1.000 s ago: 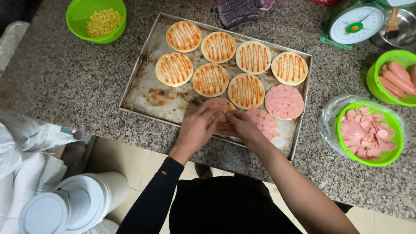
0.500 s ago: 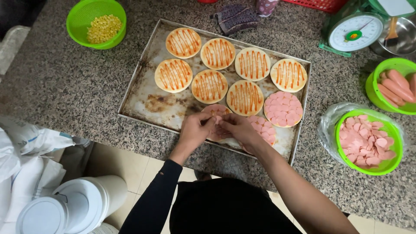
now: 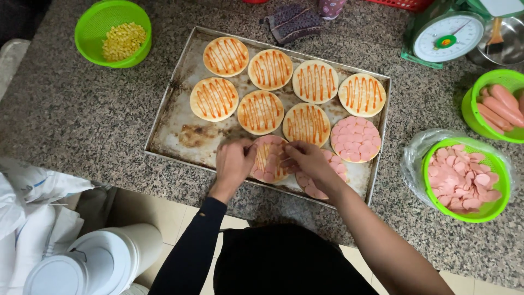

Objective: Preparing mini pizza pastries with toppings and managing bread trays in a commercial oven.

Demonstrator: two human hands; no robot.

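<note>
A worn metal baking tray point(image 3: 180, 131) lies on the granite counter and carries several small round dough bases striped with orange sauce. One base point(image 3: 355, 139) at the right is fully covered with pink sausage slices. My left hand point(image 3: 233, 163) and my right hand point(image 3: 307, 158) both rest over a base point(image 3: 268, 159) at the tray's near edge, which has slices along its rim. Each hand's fingertips pinch or press slices there. Another sliced base point(image 3: 335, 164) is partly hidden under my right wrist.
A green bowl of sausage slices point(image 3: 466, 179) sits in a plastic bag at the right, with a green bowl of whole sausages point(image 3: 499, 104) behind it. A green bowl of corn point(image 3: 114, 34) is far left. A kitchen scale point(image 3: 445, 35) and folded cloth point(image 3: 292, 22) stand behind the tray.
Both hands stayed over the same near base, shifting slightly as more slices appear along its edge. The view drifted a little.
</note>
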